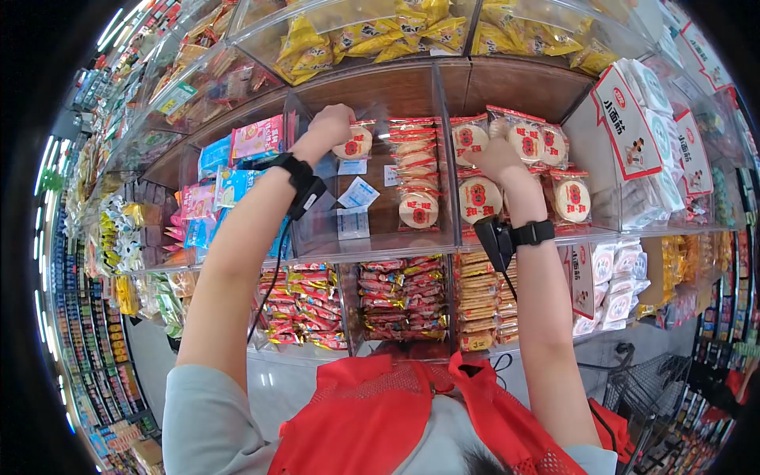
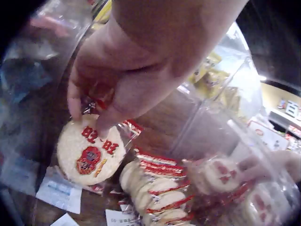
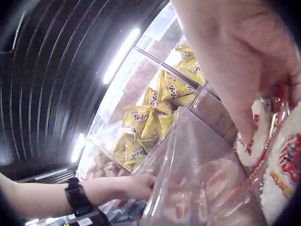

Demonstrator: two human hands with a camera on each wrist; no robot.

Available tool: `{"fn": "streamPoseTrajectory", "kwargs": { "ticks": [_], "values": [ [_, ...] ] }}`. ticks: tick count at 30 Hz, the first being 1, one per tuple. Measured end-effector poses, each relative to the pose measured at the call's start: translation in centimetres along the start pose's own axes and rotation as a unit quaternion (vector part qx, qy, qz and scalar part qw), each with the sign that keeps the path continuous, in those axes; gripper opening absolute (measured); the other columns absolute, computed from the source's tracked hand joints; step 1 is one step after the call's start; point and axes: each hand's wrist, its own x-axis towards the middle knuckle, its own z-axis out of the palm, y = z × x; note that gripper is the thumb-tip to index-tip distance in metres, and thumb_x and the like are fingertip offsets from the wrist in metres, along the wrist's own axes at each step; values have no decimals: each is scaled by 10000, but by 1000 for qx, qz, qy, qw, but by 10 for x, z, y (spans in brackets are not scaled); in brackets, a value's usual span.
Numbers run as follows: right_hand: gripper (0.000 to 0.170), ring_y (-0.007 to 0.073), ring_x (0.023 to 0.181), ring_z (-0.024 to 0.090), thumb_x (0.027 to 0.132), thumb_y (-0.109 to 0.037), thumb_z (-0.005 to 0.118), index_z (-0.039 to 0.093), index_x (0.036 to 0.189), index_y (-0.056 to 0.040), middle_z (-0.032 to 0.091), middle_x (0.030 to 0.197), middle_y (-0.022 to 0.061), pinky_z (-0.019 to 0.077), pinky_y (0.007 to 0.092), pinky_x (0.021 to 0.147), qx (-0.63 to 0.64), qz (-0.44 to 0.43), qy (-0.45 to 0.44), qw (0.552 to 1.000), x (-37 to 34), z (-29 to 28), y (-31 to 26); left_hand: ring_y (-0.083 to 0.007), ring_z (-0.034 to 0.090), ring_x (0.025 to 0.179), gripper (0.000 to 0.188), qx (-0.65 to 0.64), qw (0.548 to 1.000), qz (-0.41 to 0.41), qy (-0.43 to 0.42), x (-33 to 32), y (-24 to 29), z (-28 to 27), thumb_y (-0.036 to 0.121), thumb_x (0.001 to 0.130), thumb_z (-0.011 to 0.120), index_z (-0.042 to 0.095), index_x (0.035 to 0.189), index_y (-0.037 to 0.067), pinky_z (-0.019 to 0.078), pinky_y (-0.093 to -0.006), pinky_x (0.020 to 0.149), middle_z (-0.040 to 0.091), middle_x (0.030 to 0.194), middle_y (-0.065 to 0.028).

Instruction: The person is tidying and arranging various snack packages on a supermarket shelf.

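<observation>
In the left bin, my left hand [image 1: 332, 125] pinches the top edge of a round rice cracker packet [image 2: 89, 150], its printed face showing in the left wrist view. The packet is close over the brown bin floor. Right of it, a row of overlapping rice cracker packets [image 1: 413, 158] runs front to back. Past a clear divider [image 1: 445, 158], my right hand [image 1: 500, 157] grips a rice cracker packet [image 3: 254, 136] among others; the thumb lies across its face, while the other fingers are partly hidden. More rice cracker packets [image 1: 480, 199] lie around this hand.
Small white and blue slips [image 1: 359, 192] lie on the left bin's floor. Blue and pink snack bags [image 1: 257, 138] fill the bin at left. A white sign [image 1: 625, 123] stands at right. Yellow packets [image 1: 380, 36] sit above, red-wrapped snacks [image 1: 402, 293] below.
</observation>
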Motion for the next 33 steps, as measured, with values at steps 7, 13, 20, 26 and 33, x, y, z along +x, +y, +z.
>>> {"fn": "streamPoseTrajectory", "kwargs": {
  "ticks": [7, 13, 20, 26, 33],
  "values": [
    [366, 318, 877, 614, 692, -309, 666, 637, 876, 7, 637, 890, 206, 474, 390, 777, 83, -38, 134, 987, -9, -24, -5, -305, 631, 841, 235, -32, 994, 45, 92, 26, -8, 46, 38, 640, 651, 681, 872, 62, 502, -374, 764, 658, 860, -145],
    [262, 260, 704, 643, 701, -176, 686, 637, 886, 2, 656, 771, 147, 479, 324, 650, 245, -156, 329, 899, -12, -31, -12, -307, 635, 831, 235, -154, 977, 129, 76, 29, -13, 63, 60, 677, 648, 652, 910, 24, 508, -369, 728, 654, 860, -167],
    [285, 226, 652, 620, 746, -182, 683, 634, 960, 0, 651, 750, 142, 466, 315, 636, 278, -110, 345, 890, -23, -42, -15, -282, 638, 806, 75, 139, 973, 115, 145, 12, 14, 46, 116, 738, 597, 614, 794, 68, 517, -383, 666, 642, 800, -115],
    [296, 206, 654, 609, 784, -221, 667, 613, 956, 13, 639, 737, 121, 465, 312, 643, 253, -138, 416, 863, -48, -68, -27, -250, 647, 785, 92, 224, 949, 140, 170, 16, 17, 54, 88, 730, 594, 608, 820, 86, 526, -351, 647, 644, 816, -85],
    [300, 193, 705, 622, 781, -194, 664, 597, 968, 31, 650, 844, 128, 479, 308, 673, 313, -182, 373, 854, -66, -83, -31, -255, 650, 787, 75, 231, 948, 153, 156, 8, 21, 37, 98, 731, 607, 624, 803, 87, 528, -355, 638, 647, 809, -93]
  ]
}}
